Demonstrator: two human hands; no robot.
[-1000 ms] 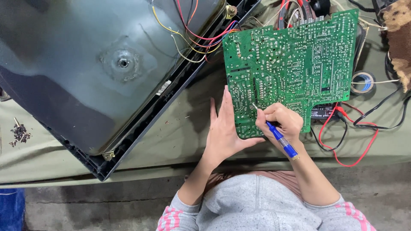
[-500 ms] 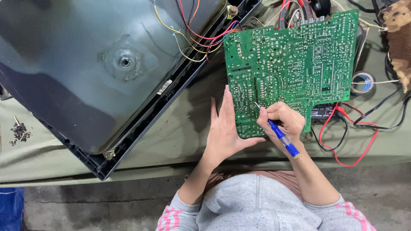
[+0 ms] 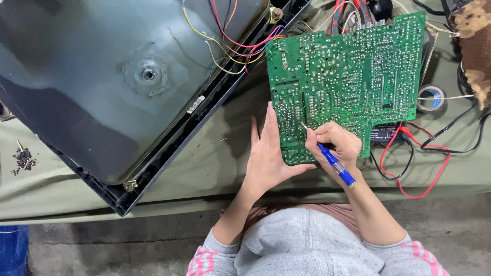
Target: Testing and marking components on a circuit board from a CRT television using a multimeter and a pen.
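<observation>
Two hands work at the near edge of a green circuit board point(image 3: 348, 76), which lies solder side up on the desk point(image 3: 204, 158). At the board's lower left corner the left hand point(image 3: 268, 158) lies flat, fingers straight and released, its thumb under the board's near edge. Just right of it, over the same corner, the right hand point(image 3: 335, 143) is clenched in a pen-like grip on a blue-handled screwdriver point(image 3: 335, 164); the thin tip seems to touch the solder joints, though that is hard to make out. Left of the board sits a large grey picture tube point(image 3: 117, 76), joined to it by coloured wires point(image 3: 230, 46). Right of the board lie red leads point(image 3: 419, 168) and a tape roll point(image 3: 431, 98).
</observation>
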